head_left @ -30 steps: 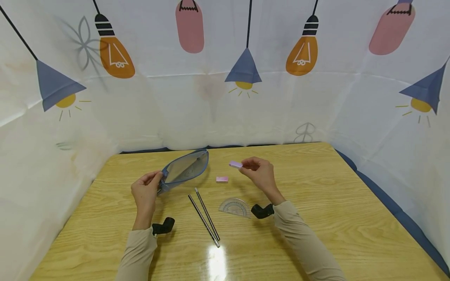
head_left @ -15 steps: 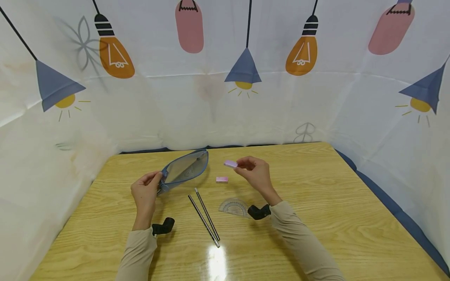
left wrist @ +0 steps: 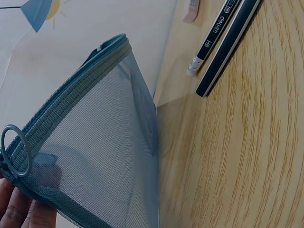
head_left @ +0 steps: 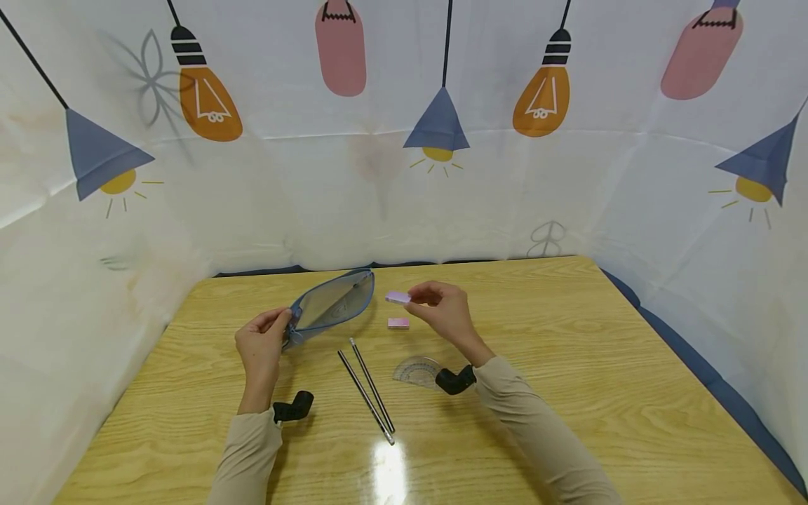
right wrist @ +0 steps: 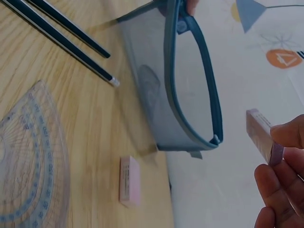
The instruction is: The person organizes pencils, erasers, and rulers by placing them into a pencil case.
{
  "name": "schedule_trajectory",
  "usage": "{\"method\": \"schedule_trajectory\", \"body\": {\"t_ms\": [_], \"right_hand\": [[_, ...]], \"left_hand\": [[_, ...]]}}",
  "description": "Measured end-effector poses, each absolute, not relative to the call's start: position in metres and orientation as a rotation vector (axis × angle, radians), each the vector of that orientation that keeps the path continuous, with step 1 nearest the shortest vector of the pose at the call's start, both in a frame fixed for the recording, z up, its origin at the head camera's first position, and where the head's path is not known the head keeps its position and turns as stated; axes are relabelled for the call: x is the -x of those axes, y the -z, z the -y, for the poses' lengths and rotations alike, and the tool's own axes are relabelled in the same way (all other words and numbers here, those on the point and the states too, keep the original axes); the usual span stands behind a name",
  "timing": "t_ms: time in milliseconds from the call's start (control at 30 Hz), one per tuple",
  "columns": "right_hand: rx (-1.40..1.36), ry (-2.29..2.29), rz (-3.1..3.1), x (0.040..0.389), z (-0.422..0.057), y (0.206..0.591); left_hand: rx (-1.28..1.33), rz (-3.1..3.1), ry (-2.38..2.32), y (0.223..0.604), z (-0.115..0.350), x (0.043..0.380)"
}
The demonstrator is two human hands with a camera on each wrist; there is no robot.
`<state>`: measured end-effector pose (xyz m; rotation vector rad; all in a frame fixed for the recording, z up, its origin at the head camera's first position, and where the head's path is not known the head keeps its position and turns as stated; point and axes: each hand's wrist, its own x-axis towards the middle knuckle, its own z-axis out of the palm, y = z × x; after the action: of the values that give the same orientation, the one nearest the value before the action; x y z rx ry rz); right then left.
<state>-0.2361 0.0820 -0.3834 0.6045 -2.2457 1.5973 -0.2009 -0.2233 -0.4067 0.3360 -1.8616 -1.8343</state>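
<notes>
A blue mesh zip pouch [head_left: 334, 301] stands with its mouth gaping. My left hand [head_left: 261, 345] pinches its near left end, beside the zip's ring pull [left wrist: 17, 151]. My right hand [head_left: 447, 311] holds a small pink-purple eraser [head_left: 398, 298] between thumb and fingers, in the air just right of the pouch mouth. In the right wrist view that eraser [right wrist: 263, 135] is apart from the pouch [right wrist: 156, 90]. A second pink eraser [head_left: 398, 323] lies on the table below the right hand. Something roundish shows faintly through the mesh; its kind cannot be told.
Two dark pencils [head_left: 366, 393] lie side by side in front of the pouch. A clear protractor [head_left: 416, 371] rests right of them, partly behind the black right wrist camera [head_left: 456, 379]. The wooden table [head_left: 568, 351] meets a printed cloth backdrop [head_left: 379, 196] behind.
My right hand has moved left with the eraser, bringing it closer to the pouch mouth. The left hand and pouch have stayed in place.
</notes>
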Motion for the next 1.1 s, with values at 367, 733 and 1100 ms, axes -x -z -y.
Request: {"method": "schedule_trajectory", "body": {"t_ms": [367,733,1100], "right_hand": [[-0.654,-1.542,2.277,0.237,-0.065,0.378],[-0.651,-1.536,2.322,0.246,-0.05,0.389],[-0.655,-1.538,2.333,0.251,-0.036,0.394]], "left_hand": [[-0.351,1.84,1.824,0.408,0.222,0.203],[-0.352,1.846,1.806,0.408,0.222,0.203],[-0.349,1.848,1.816,0.406,0.223,0.201]]}}
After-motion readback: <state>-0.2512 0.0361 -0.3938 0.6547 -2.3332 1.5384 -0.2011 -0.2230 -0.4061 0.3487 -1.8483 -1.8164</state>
